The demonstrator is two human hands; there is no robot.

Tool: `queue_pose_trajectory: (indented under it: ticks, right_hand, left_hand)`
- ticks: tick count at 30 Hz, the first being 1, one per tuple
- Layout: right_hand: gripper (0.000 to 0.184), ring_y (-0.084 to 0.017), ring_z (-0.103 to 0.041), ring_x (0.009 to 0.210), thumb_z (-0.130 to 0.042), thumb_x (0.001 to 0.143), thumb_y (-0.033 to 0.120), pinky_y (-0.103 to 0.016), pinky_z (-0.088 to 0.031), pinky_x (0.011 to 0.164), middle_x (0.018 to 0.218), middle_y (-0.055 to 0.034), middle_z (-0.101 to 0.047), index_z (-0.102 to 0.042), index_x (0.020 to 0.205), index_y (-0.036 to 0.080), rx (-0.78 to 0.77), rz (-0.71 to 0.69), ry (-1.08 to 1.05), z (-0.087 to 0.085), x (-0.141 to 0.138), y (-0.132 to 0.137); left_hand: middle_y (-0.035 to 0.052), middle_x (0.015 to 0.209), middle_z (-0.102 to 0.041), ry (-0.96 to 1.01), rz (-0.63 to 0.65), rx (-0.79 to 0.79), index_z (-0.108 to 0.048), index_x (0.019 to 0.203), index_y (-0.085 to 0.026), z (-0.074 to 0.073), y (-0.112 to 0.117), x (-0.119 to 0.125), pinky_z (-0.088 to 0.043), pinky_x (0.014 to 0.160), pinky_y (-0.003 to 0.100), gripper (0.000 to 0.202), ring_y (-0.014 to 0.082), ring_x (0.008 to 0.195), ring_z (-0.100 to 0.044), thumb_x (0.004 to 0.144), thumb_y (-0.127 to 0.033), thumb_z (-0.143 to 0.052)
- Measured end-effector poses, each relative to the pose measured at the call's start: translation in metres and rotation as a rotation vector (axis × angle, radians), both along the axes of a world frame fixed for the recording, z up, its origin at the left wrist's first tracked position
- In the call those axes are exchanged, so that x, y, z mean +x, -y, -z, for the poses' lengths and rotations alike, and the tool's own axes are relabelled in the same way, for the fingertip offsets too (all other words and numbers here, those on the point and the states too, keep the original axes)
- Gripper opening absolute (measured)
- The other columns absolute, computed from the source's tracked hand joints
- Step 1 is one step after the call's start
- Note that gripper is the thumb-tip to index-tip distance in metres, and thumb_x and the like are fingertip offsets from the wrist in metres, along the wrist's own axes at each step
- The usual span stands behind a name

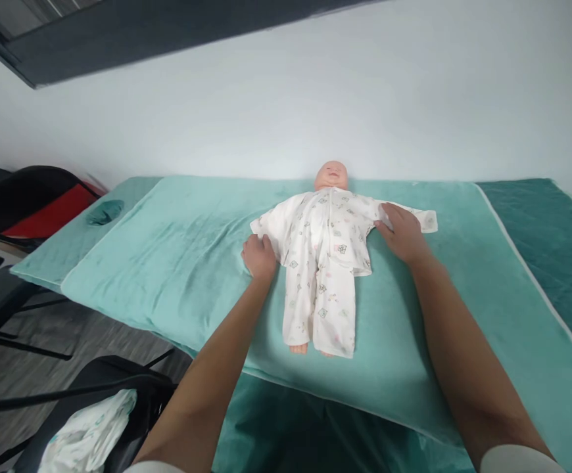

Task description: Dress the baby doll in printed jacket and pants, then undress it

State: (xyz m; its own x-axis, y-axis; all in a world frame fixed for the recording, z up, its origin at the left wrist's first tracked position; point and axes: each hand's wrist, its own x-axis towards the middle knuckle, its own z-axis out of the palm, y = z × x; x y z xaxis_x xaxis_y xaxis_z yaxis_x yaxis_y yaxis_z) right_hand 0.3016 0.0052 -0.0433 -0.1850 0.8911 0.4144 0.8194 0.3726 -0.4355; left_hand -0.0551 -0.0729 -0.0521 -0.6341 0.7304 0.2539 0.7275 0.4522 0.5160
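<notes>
A baby doll [334, 176] lies on its back with its head toward the wall. It wears a white printed long-sleeved shirt [328, 220] and matching trousers [335, 312]; its feet show below the trouser legs. My left hand [260, 256] is closed at the cuff of the sleeve on the left, its curled fingers touching the cloth. On the other side, my right hand [403, 231] grips the outstretched sleeve partway along, thumb below and fingers over it. The end of that sleeve [429, 221] lies flat past my hand. The doll's own hands are hidden.
The doll lies on a padded bed with a light green cover [187, 256], set against a white wall. A face hole [105, 212] is at the bed's left end. Black chairs stand at the left; a white printed cloth [89, 433] lies on the nearest chair [113, 371].
</notes>
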Motion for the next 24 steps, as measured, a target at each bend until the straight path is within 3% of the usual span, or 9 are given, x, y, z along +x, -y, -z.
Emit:
queue_pose_trajectory:
  ticks: [4,8,10,13,16,18,20,22,24]
  right_hand:
    - [0.056,-0.034,-0.048,0.143,-0.044,0.098,0.049,-0.059,-0.035,0.12,0.152,-0.0143,-0.055,-0.055,0.145,0.02,0.02,0.008,-0.042,0.0,-0.003,-0.001]
    - [0.056,-0.035,-0.047,0.143,-0.045,0.098,0.05,-0.059,-0.036,0.119,0.152,-0.0153,-0.055,-0.056,0.144,0.019,0.01,0.005,-0.07,-0.003,-0.004,-0.001]
    - [0.056,-0.035,-0.047,0.143,-0.045,0.098,0.049,-0.059,-0.037,0.119,0.152,-0.0156,-0.055,-0.056,0.144,0.02,0.009,0.003,-0.07,-0.004,-0.004,0.0]
    - [0.055,-0.035,-0.048,0.143,-0.045,0.098,0.048,-0.059,-0.039,0.118,0.152,-0.0161,-0.055,-0.057,0.143,0.019,0.027,0.008,-0.069,-0.004,-0.004,0.0]
    - [0.053,-0.034,-0.05,0.141,-0.044,0.099,0.048,-0.059,-0.039,0.118,0.149,-0.0149,-0.057,-0.057,0.142,0.021,0.04,-0.002,-0.072,-0.003,-0.006,0.0]
    - [0.051,-0.033,-0.051,0.14,-0.044,0.1,0.048,-0.058,-0.037,0.119,0.148,-0.0133,-0.059,-0.058,0.142,0.023,0.039,-0.013,-0.072,-0.004,-0.008,0.001]
    - [0.049,-0.033,-0.052,0.139,-0.044,0.1,0.048,-0.059,-0.036,0.12,0.148,-0.0119,-0.06,-0.058,0.14,0.024,0.038,-0.017,-0.076,-0.005,-0.011,0.002]
    - [0.047,-0.033,-0.053,0.139,-0.045,0.1,0.046,-0.059,-0.035,0.12,0.147,-0.0118,-0.06,-0.06,0.138,0.024,0.049,-0.015,-0.089,-0.007,-0.014,0.003]
    - [0.044,-0.033,-0.055,0.137,-0.048,0.099,0.045,-0.059,-0.037,0.119,0.144,-0.0125,-0.063,-0.062,0.135,0.023,0.076,-0.022,-0.115,-0.011,-0.017,0.006]
  left_hand:
    - [-0.0001,0.077,-0.056,0.243,0.131,0.22,-0.052,0.088,-0.023,-0.018,0.009,0.003,-0.046,0.073,0.03,0.023,0.0187,0.077,-0.058,0.1,-0.041,-0.044]
    - [-0.0023,0.075,-0.054,0.277,0.35,0.467,-0.05,0.088,-0.023,-0.06,0.023,0.033,-0.046,0.071,0.027,0.027,0.0152,0.074,-0.055,0.1,-0.046,-0.047]
    - [-0.0012,0.075,-0.059,0.233,0.476,0.454,-0.054,0.091,-0.024,-0.078,0.029,0.054,-0.049,0.074,0.029,0.028,0.0165,0.076,-0.06,0.101,-0.048,-0.046]
    - [0.0037,0.099,-0.074,0.123,0.833,0.281,-0.062,0.102,-0.025,-0.088,0.037,0.08,-0.053,0.096,0.037,0.022,0.0224,0.102,-0.07,0.099,-0.042,-0.049]
    - [0.0059,0.129,-0.073,0.147,1.073,0.204,-0.064,0.102,-0.026,-0.083,0.042,0.087,-0.044,0.118,0.046,0.019,0.025,0.133,-0.062,0.097,-0.039,-0.052]
    - [0.0056,0.128,-0.075,0.343,0.982,0.261,-0.064,0.097,-0.026,-0.079,0.038,0.083,-0.046,0.117,0.046,0.021,0.0234,0.134,-0.062,0.099,-0.041,-0.049]
    - [0.0049,0.12,-0.077,0.52,0.793,0.35,-0.065,0.095,-0.025,-0.079,0.023,0.075,-0.049,0.113,0.043,0.025,0.022,0.128,-0.066,0.1,-0.044,-0.049]
    - [0.0054,0.116,-0.078,0.613,0.646,0.4,-0.068,0.095,-0.022,-0.08,-0.001,0.067,-0.049,0.112,0.041,0.028,0.021,0.12,-0.069,0.099,-0.043,-0.05]
    - [0.0067,0.113,-0.078,0.7,0.606,0.373,-0.071,0.096,-0.02,-0.081,-0.028,0.061,-0.05,0.11,0.038,0.031,0.0203,0.114,-0.07,0.099,-0.041,-0.049]
